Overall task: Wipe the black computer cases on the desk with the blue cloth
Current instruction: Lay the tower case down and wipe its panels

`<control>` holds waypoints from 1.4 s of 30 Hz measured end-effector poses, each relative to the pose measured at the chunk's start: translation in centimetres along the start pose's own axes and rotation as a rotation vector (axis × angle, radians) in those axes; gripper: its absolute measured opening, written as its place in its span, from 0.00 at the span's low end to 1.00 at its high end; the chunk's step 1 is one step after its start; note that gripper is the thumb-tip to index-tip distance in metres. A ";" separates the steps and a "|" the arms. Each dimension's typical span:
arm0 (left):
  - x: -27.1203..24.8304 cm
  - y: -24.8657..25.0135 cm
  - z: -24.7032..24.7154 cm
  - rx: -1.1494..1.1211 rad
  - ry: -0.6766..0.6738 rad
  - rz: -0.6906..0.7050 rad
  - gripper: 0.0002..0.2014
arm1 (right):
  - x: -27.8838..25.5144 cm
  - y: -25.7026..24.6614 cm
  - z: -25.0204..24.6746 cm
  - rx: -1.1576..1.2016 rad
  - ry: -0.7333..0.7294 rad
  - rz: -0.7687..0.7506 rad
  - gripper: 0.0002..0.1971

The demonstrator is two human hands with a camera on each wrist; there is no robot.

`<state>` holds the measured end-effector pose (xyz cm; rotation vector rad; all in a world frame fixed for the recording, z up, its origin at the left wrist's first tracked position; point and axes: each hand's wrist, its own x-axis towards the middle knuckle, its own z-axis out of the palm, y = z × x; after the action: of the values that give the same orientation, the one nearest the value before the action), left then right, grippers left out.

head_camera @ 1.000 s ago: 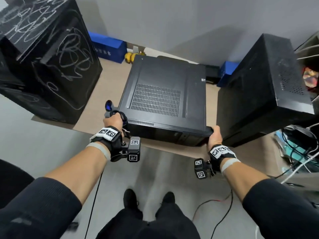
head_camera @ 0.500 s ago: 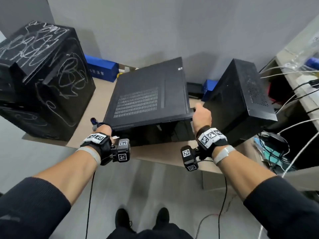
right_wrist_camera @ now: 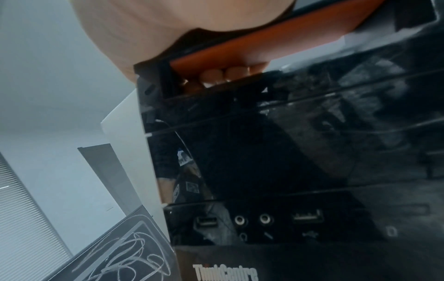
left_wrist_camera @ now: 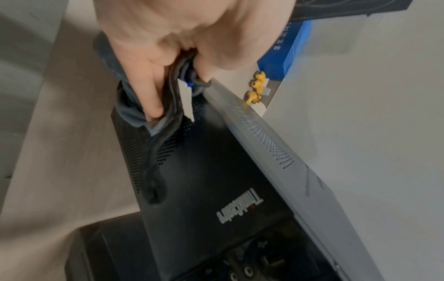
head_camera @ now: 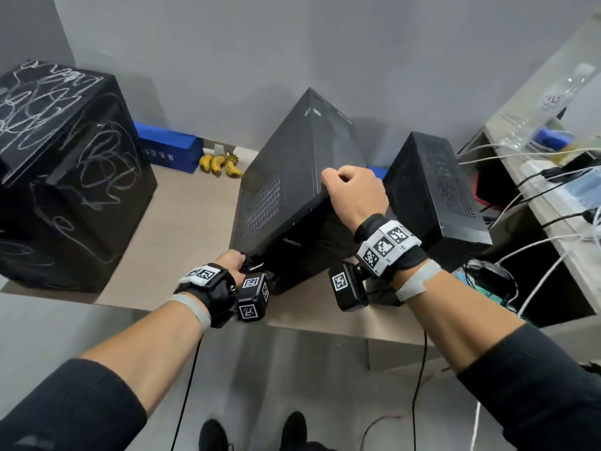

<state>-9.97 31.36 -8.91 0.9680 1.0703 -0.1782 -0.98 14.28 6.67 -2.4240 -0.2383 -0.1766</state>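
Three black computer cases stand on the beige desk (head_camera: 188,216). The middle case (head_camera: 286,177) is tipped steeply up on its lower left edge. My right hand (head_camera: 353,190) grips its raised front top corner, fingertips (right_wrist_camera: 225,74) curled into the orange-lined handle recess. Low at the case's front left corner, my left hand (head_camera: 232,260) holds the bunched dark blue cloth (left_wrist_camera: 134,114) against the perforated front panel (left_wrist_camera: 204,190). A case scribbled with white lines (head_camera: 65,170) sits at the left. A plain case (head_camera: 432,190) sits at the right, close to the tipped one.
A blue box (head_camera: 169,148) and some bananas (head_camera: 221,164) lie at the back by the wall. A shelf with white cables (head_camera: 536,177) runs along the right. The desk's front edge is just under my wrists, with my feet on the floor below.
The middle case has swung from lying flat to nearly upright. My right hand rose with its edge, while my left hand stayed low at the front corner with the cloth.
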 end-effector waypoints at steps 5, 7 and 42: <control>0.3 -0.2 2.8 -0.082 -0.101 -0.180 0.11 | 1.2 0.0 -0.9 -0.089 -0.027 -0.101 0.22; 0.3 -0.5 4.2 -0.037 -0.114 -0.217 0.13 | 1.4 0.2 -1.0 -0.111 -0.037 -0.145 0.22; -4.8 6.0 4.2 0.166 -0.155 0.048 0.11 | 4.0 4.5 -1.6 -0.033 -0.219 -0.173 0.21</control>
<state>-6.30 30.32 -0.96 1.1093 0.9000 -0.3016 3.80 10.35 5.77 -2.4549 -0.5489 0.0094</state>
